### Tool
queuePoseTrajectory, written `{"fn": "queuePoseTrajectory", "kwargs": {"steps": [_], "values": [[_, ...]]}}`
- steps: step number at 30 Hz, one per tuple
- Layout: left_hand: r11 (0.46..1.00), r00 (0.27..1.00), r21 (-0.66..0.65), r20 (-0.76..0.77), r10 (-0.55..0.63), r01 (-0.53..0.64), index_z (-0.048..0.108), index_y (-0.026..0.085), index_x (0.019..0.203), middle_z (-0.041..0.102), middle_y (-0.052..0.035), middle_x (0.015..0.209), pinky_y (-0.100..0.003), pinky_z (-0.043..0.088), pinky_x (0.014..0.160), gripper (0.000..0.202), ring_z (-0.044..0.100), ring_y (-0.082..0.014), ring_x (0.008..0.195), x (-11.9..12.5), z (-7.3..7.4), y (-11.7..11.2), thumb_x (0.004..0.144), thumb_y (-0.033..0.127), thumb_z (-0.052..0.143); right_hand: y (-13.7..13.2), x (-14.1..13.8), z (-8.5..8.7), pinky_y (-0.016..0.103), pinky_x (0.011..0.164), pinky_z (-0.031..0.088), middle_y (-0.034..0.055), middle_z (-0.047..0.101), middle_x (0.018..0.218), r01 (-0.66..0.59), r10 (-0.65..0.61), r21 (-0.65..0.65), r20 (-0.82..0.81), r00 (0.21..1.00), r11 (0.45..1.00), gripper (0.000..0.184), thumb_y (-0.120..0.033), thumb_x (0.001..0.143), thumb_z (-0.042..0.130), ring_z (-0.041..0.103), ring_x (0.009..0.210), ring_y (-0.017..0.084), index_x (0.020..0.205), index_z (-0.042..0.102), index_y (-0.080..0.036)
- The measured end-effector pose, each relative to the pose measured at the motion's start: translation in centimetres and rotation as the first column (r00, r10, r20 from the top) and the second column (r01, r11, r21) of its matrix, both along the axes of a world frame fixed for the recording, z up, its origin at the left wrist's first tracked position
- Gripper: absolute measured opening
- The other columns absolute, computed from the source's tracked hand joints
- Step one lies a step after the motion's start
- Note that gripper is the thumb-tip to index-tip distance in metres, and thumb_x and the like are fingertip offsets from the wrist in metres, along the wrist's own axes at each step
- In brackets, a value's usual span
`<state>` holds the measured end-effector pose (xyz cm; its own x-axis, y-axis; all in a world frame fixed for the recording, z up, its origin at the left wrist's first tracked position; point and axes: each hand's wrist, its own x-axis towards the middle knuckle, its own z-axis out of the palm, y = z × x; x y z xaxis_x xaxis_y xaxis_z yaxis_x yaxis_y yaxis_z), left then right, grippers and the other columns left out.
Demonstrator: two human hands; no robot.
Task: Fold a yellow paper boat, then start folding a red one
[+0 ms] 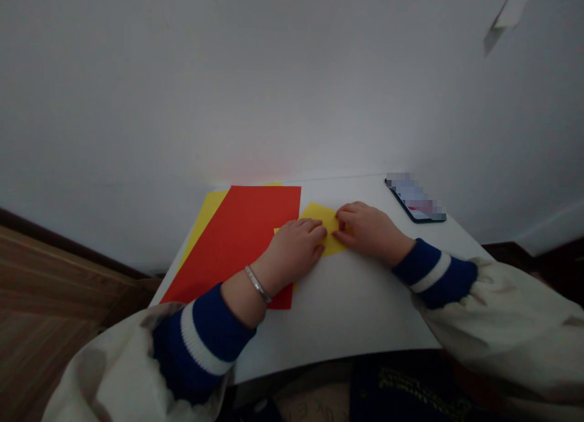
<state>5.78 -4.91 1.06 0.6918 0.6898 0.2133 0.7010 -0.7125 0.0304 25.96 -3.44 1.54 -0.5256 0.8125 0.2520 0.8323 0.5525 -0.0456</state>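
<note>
A small piece of yellow paper (pixel 314 211) lies on the white table between my hands, a pointed edge at its far side. My left hand (pixel 296 245), with a silver bangle at the wrist, rests over the paper's left part, its fingers laid flat on it. At the paper's right edge, my right hand (pixel 367 230) is closed, thumb and fingers pinching the paper there. Under and left of my left hand is a large red sheet (pixel 228 245), partly covered by my forearm. Another yellow sheet (pixel 201 221) sticks out from beneath the red one.
A phone (pixel 415 200) with its screen lit lies at the table's far right, its picture blurred out. The white table (pixel 360 312) stands against a pale wall (pixel 292 81). Brown wooden furniture (pixel 59 288) is at the left.
</note>
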Motion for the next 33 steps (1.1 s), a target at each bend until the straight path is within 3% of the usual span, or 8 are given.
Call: {"fn": "queuePoseTrajectory", "kwargs": {"steps": [2, 4, 8, 13, 16, 18, 25, 33], "values": [[1.000, 0.999, -0.019, 0.029, 0.023, -0.022, 0.058, 0.017, 0.107, 0.058, -0.0096, 0.119, -0.039, 0.043, 0.098, 0.021, 0.054, -0.0222, 0.111, 0.0, -0.1, -0.1, 0.091, 0.024, 0.047, 0.5, 0.1, -0.9, 0.035, 0.096, 0.039, 0.0135, 0.061, 0.117, 0.021, -0.023, -0.012, -0.105, 0.994, 1.000, 0.022, -0.036, 0.085, 0.055, 0.052, 0.111, 0.024, 0.085, 0.062, -0.015], [0.999, 0.999, -0.049, 0.035, 0.019, -0.017, 0.058, 0.017, 0.109, 0.057, -0.0095, 0.120, -0.038, 0.042, 0.100, 0.022, 0.052, -0.0214, 0.113, -0.1, -0.2, 0.0, 0.092, 0.024, 0.047, 1.1, 0.0, -1.9, 0.041, 0.104, 0.034, 0.0179, 0.053, 0.129, 0.094, -0.102, -0.057, -0.152, 0.983, 0.994, 0.033, -0.040, 0.083, 0.056, 0.046, 0.123, 0.028, 0.100, 0.061, -0.012], [0.999, 1.000, -0.050, -0.001, 0.012, -0.012, 0.058, 0.017, 0.112, 0.057, -0.0091, 0.123, -0.049, 0.031, 0.108, 0.025, 0.047, -0.0256, 0.122, -0.1, -0.3, 0.1, 0.092, 0.027, 0.047, 2.0, -0.3, -3.3, 0.057, 0.110, 0.018, 0.0179, 0.041, 0.144, 0.170, -0.191, -0.176, -0.109, 0.975, 0.969, 0.058, -0.049, 0.081, 0.054, 0.031, 0.136, 0.034, 0.128, 0.050, -0.015], [0.998, 1.000, -0.060, -0.029, -0.002, 0.000, 0.057, 0.018, 0.113, 0.057, -0.0094, 0.126, -0.052, 0.029, 0.109, 0.024, 0.050, -0.0241, 0.120, 0.1, -0.3, 0.2, 0.093, 0.026, 0.046, 2.1, -0.6, -3.2, 0.058, 0.112, 0.007, 0.0163, 0.029, 0.152, 0.258, -0.278, -0.256, -0.047, 0.959, 0.932, 0.079, -0.057, 0.079, 0.051, 0.018, 0.142, 0.035, 0.145, 0.033, -0.018], [0.998, 0.999, -0.056, -0.039, 0.004, -0.007, 0.057, 0.019, 0.113, 0.056, -0.0091, 0.127, -0.055, 0.029, 0.107, 0.025, 0.048, -0.0257, 0.122, 0.1, -0.3, 0.1, 0.094, 0.025, 0.043, 2.2, -0.8, -3.0, 0.058, 0.113, 0.004, 0.0152, 0.022, 0.155, 0.294, -0.314, -0.291, -0.023, 0.949, 0.910, 0.083, -0.056, 0.078, 0.051, 0.011, 0.144, 0.034, 0.149, 0.025, -0.021], [0.998, 1.000, -0.065, -0.026, 0.000, -0.002, 0.058, 0.019, 0.112, 0.056, -0.0089, 0.128, -0.051, 0.035, 0.105, 0.024, 0.048, -0.0255, 0.122, 0.1, -0.3, 0.1, 0.094, 0.025, 0.042, 2.3, -0.8, -2.9, 0.057, 0.113, 0.002, 0.0149, 0.019, 0.156, 0.304, -0.324, -0.313, -0.013, 0.946, 0.900, 0.085, -0.054, 0.077, 0.052, 0.009, 0.144, 0.034, 0.150, 0.022, -0.021], [0.992, 1.000, -0.124, -0.005, 0.013, -0.014, 0.058, 0.021, 0.112, 0.053, -0.0090, 0.131, -0.050, 0.038, 0.103, 0.024, 0.047, -0.0259, 0.123, -0.3, -0.4, 0.1, 0.094, 0.027, 0.044, 2.5, -0.6, -2.8, 0.054, 0.114, 0.005, 0.0141, 0.019, 0.156, 0.327, -0.362, -0.354, -0.036, 0.931, 0.876, 0.095, -0.045, 0.073, 0.054, 0.008, 0.144, 0.035, 0.151, 0.010, -0.016], [0.985, 0.999, -0.170, -0.005, 0.032, -0.032, 0.058, 0.021, 0.112, 0.049, -0.0080, 0.137, -0.052, 0.034, 0.106, 0.024, 0.043, -0.0264, 0.127, -0.9, 0.0, -0.3, 0.094, 0.027, 0.044, 2.9, 0.1, -2.7, 0.053, 0.115, 0.006, 0.0142, 0.020, 0.156, 0.374, -0.408, -0.382, -0.008, 0.913, 0.845, 0.097, -0.039, 0.070, 0.056, 0.009, 0.143, 0.036, 0.151, 0.011, -0.014]]}}
